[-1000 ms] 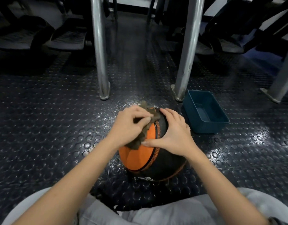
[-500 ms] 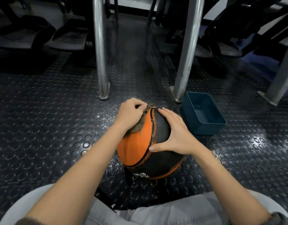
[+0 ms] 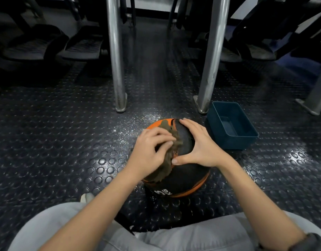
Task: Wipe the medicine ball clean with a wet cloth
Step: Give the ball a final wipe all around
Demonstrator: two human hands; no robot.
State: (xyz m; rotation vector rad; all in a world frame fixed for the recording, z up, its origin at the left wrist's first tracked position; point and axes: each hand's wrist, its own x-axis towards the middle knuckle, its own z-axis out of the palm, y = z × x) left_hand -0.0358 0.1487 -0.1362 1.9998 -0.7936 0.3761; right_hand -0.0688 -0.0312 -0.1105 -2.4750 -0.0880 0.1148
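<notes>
In the head view, the medicine ball (image 3: 185, 176), orange and black, sits on the studded rubber floor (image 3: 65, 142) just beyond the person's knees, near the middle of the scene. The left hand (image 3: 148, 151) has its fingers curled into a brownish cloth (image 3: 167, 169) and presses it against the ball's upper left side. The right hand (image 3: 201, 147) lies spread and flat over the black panel on the upper right, thumb reaching toward the cloth, so the two hands sit close together.

The ball looks dense and heavy, likely to stay put yet roll if pushed off-centre. Its damp skin may be slick, so a broad palm over the top seems the surest hold. The cloth is limp and best bunched in the fingers.

A blue tub (image 3: 234, 143) stands just right of the ball, with two metal posts (image 3: 116, 60) further off.
</notes>
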